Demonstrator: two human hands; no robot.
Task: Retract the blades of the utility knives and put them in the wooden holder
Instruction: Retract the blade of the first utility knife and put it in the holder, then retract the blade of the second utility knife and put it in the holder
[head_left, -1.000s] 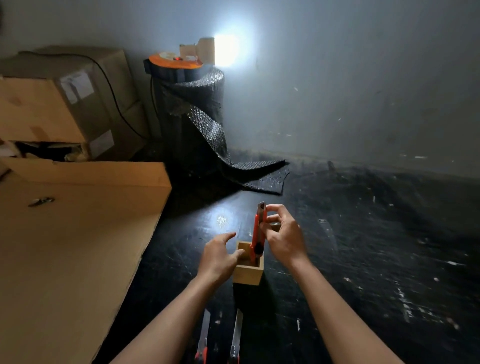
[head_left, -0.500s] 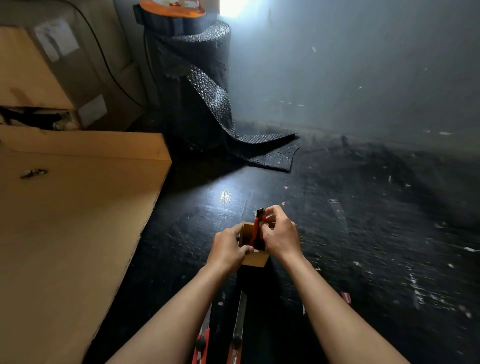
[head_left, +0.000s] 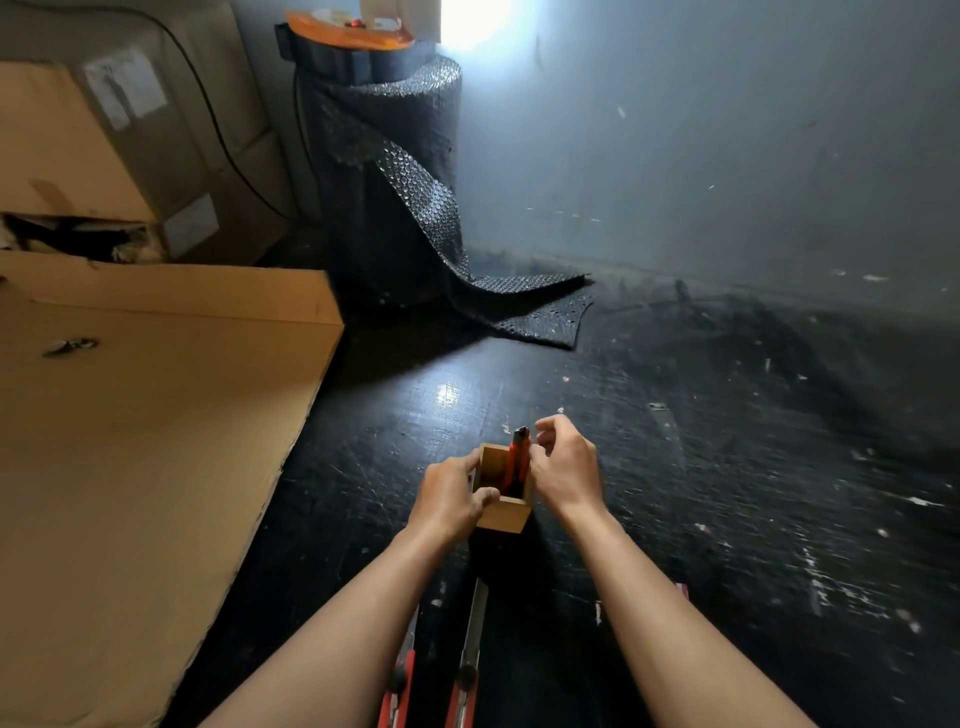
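A small square wooden holder (head_left: 503, 514) stands on the black floor. A red utility knife (head_left: 517, 457) stands upright inside it, leaning on the right wall, its dark top above the rim. My left hand (head_left: 449, 499) grips the holder's left side. My right hand (head_left: 563, 465) hovers just right of the knife's top with fingers loosely curled and apart, holding nothing. Two more red utility knives (head_left: 470, 660) (head_left: 400, 686) lie on the floor between my forearms, their metal blades extended toward the holder. The left one is partly hidden by my left forearm.
A large flat cardboard sheet (head_left: 145, 426) covers the floor at the left. Cardboard boxes (head_left: 104, 130) stack behind it. A roll of dark bubble wrap (head_left: 389, 171) stands by the wall, its loose end spread on the floor. Scratched black floor (head_left: 753, 493) extends to the right.
The knife went down into the holder and my right hand let go of it, fingers now apart. My left hand stayed on the holder. The camera tilted down and closer.
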